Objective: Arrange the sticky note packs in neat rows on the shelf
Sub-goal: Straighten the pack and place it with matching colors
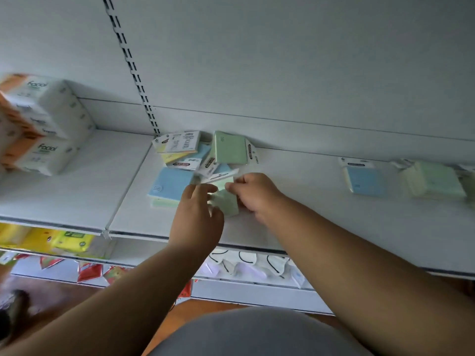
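Note:
A loose heap of sticky note packs (187,155) in blue, green and yellow lies on the white shelf (295,201), against its back wall. Both hands meet at the heap's front. My right hand (254,195) pinches a pale green pack (226,204) by its white header card. My left hand (199,214) reaches in beside it, fingers loosely bent and touching the same pack; its grip is blurred. A blue pack (171,183) lies flat just left of my left hand. At the far right, a blue pack (363,179) and a green-yellow pack (434,179) lie side by side.
Stacked facial tissue packs (43,124) fill the shelf's left end. A slotted upright (133,68) runs up the back wall. Lower shelves hold yellow packs (69,241), red packets (90,272) and white items (246,263). Bare shelf surface lies between the heap and the right-hand packs.

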{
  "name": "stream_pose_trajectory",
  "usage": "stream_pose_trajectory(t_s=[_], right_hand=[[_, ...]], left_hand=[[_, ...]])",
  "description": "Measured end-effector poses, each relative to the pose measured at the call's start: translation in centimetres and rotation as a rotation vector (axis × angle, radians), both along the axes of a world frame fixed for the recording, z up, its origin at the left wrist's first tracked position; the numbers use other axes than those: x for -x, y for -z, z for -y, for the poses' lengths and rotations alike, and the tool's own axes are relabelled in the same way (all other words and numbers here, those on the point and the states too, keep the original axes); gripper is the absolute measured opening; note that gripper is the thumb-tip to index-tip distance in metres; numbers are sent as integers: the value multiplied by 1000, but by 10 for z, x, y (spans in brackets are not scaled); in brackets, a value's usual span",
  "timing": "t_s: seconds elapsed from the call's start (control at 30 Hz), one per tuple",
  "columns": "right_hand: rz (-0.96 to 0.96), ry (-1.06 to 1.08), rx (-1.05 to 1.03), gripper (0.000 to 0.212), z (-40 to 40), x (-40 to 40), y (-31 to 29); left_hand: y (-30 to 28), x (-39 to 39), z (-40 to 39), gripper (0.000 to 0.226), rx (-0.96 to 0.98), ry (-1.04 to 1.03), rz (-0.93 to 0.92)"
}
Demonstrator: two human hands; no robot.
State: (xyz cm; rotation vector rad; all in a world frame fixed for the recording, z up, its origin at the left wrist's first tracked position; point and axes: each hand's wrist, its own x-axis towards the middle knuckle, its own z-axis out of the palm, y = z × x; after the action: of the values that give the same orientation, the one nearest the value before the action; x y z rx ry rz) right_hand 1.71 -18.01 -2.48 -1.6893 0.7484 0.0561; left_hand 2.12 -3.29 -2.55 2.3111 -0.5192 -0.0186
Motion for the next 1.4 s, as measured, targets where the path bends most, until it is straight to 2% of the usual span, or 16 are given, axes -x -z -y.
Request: stream_pose_trajectory(t_s=[0.07,0.2,0.4,0.5,0.63,0.8,0.9,0.97,1.07,1.17,1.4], right_hand=[[82,43,-50,8,21,22,-5],[111,157,-36,12,74,78,-13],[120,386,170,17,156,171,-5],[43,450,280,15,204,221,0],[-139,394,493,20,260,273,-3],[-273,212,677,43,314,300,-4],[-349,115,763,31,330,304,-4],[-379,104,833,31,333,304,-4],[-305,103,939,23,331,302,-5],[-198,75,945,16,321,301,-6],[9,-12,850,13,276,268,-15]], left_hand=[[3,6,11,35,2,19,22],[1,24,53,28,11,104,-176],[-13,84,141,37,0,384,-262],[-17,125,191,38,-19,476,-255],[-12,176,251,32,-74,514,-246],[0,212,307,32,-239,561,-85],[4,223,325,27,-355,569,-24],[4,227,330,28,-394,547,-2],[2,229,331,38,-399,518,13],[-5,228,324,44,-352,472,12],[-7,203,283,32,-262,342,28]])
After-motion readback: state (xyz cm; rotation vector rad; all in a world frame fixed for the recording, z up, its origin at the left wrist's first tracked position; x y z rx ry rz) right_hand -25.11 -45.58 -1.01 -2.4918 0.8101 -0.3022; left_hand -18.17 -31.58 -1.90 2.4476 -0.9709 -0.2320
